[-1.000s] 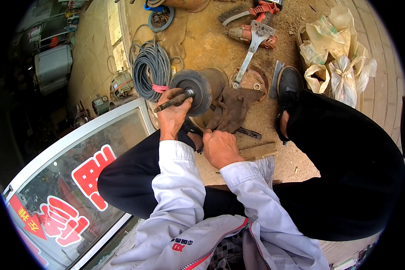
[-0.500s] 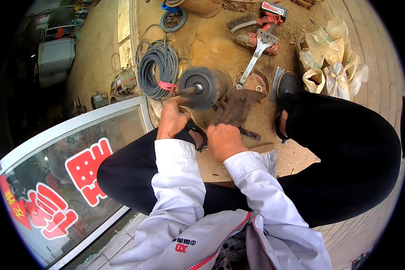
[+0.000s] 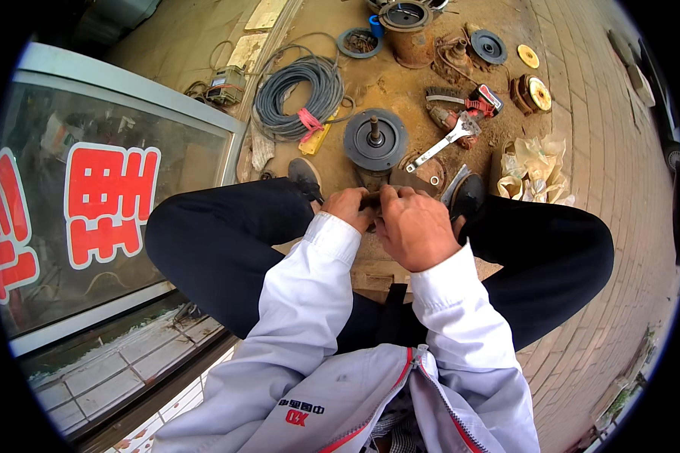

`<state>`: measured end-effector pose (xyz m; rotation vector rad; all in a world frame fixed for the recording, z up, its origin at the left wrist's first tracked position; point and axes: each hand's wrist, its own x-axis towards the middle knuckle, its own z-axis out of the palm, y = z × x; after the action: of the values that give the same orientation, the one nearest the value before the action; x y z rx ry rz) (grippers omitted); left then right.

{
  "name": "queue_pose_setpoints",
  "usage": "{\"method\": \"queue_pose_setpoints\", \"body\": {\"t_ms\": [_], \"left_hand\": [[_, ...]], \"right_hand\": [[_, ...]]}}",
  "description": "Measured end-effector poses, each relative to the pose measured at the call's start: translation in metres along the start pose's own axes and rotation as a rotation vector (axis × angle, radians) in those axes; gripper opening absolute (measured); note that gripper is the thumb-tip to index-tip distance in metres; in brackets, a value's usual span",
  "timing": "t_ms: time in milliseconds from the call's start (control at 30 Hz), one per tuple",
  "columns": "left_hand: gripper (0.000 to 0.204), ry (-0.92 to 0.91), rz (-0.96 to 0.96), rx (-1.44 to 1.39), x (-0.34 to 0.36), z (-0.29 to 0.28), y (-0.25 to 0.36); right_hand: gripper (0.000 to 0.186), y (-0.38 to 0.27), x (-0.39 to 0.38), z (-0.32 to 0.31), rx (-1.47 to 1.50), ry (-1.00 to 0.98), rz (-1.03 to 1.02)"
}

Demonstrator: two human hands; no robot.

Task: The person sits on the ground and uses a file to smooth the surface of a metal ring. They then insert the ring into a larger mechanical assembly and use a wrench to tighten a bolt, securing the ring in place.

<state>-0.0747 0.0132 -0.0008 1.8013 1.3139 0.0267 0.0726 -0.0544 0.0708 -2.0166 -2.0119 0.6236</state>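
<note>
My left hand (image 3: 346, 208) and my right hand (image 3: 419, 230) are close together in front of me, fingers closed. Between them shows a bit of a dark brown thing (image 3: 371, 200); my fingers cover most of it, so its kind cannot be told. Just beyond my hands, a round grey-black motor part (image 3: 361, 153) stands with its threaded shaft (image 3: 375, 130) pointing up. A brown cloth (image 3: 409, 180) is partly visible behind my right hand. Past it, an adjustable wrench (image 3: 444, 148) lies slantwise against a red cordless power tool (image 3: 482, 101).
Coiled grey cable (image 3: 278, 106) with a pink tie lies to the left, beside a glass door (image 3: 45, 219). A bag of crumpled wrapping (image 3: 540, 170) stands right of my foot. Farther off are a rusty housing (image 3: 412, 47), a blue-rimmed bowl (image 3: 359, 44) and a yellow-faced pulley (image 3: 536, 94).
My left hand has let go of the shaft and moved beside my right hand. The motor part, tilted toward me before, now stands upright. The view has shifted, showing more ground beyond.
</note>
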Motion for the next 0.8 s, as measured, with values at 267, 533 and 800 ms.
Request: {"method": "queue_pose_setpoints", "body": {"t_ms": [267,533,800], "left_hand": [[0.036,-0.145,0.024,0.167,-0.002,0.026,0.009],[0.035,-0.186,0.096,0.174,0.001,0.039,-0.002],[0.036,-0.173,0.173,0.151,0.01,0.05,-0.003]], "right_hand": [[0.038,-0.131,-0.056,-0.193,0.151,-0.419,-0.67],[0.019,-0.182,-0.056,-0.19,0.243,-0.501,-0.631],[0.021,-0.162,-0.042,-0.171,-0.106,-0.438,-0.715]]}}
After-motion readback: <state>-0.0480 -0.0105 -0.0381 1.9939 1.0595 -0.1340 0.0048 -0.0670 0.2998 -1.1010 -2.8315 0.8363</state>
